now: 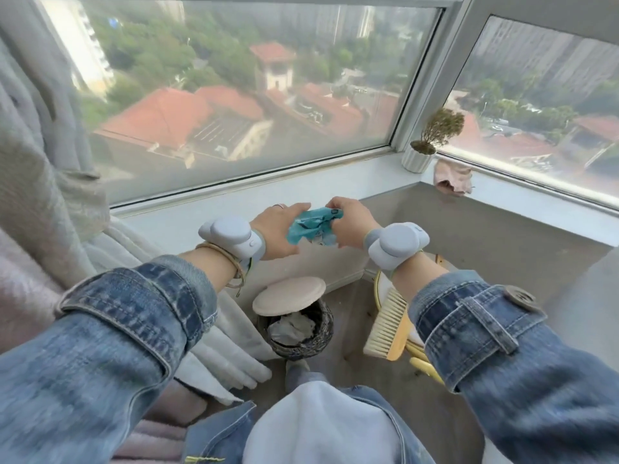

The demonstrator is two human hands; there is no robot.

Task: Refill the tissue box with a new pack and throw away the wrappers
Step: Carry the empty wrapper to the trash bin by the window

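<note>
A crumpled teal plastic wrapper (313,226) is held between both hands in front of the window ledge. My left hand (278,229) grips its left side and my right hand (351,222) pinches its right side. Below them on the floor stands a small dark woven bin (321,333). Its round beige lid (289,294) is tipped open, and crumpled white paper lies inside. The tissue box and the new pack are not in view.
A hand brush (388,324) and a yellow dustpan (422,361) lie right of the bin. A grey ledge (485,236) runs under the windows, with a potted plant (418,157) in the corner. Curtains (50,182) hang at the left.
</note>
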